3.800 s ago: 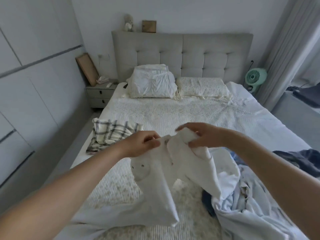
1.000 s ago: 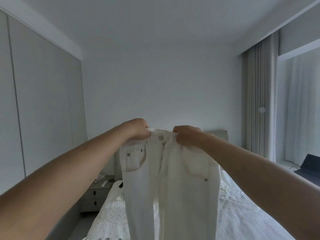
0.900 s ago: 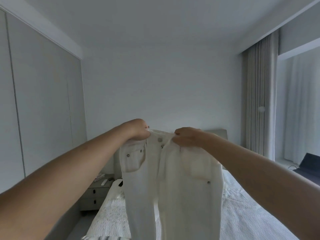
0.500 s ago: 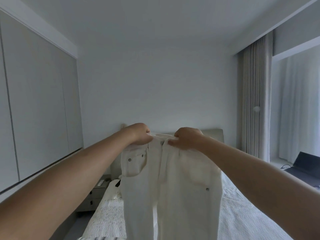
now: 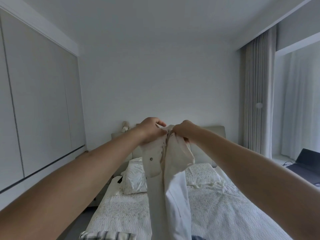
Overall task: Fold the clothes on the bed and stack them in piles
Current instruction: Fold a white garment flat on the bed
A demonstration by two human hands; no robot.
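Observation:
White trousers [image 5: 168, 184] hang in the air over the bed [image 5: 225, 210], folded lengthwise so the two legs lie together. My left hand [image 5: 150, 131] and my right hand [image 5: 182, 131] are side by side at the top and both grip the bunched waistband. The legs drop down past the bottom edge of the view. A folded plaid garment [image 5: 105, 235] lies on the bed at the near left, cut off by the frame edge. A bit of blue cloth [image 5: 198, 237] shows at the bottom edge.
Two pillows, a satin one [image 5: 135, 177] and a striped one [image 5: 201, 173], lean at the grey headboard [image 5: 216, 134]. A wardrobe wall [image 5: 38, 104] runs along the left. Curtains [image 5: 256, 94] hang on the right, with a dark object [image 5: 306, 161] on the floor.
My hands have come together, so the waistband that was spread flat is now doubled and the trousers hang narrow. The view has tilted down, showing the pillows.

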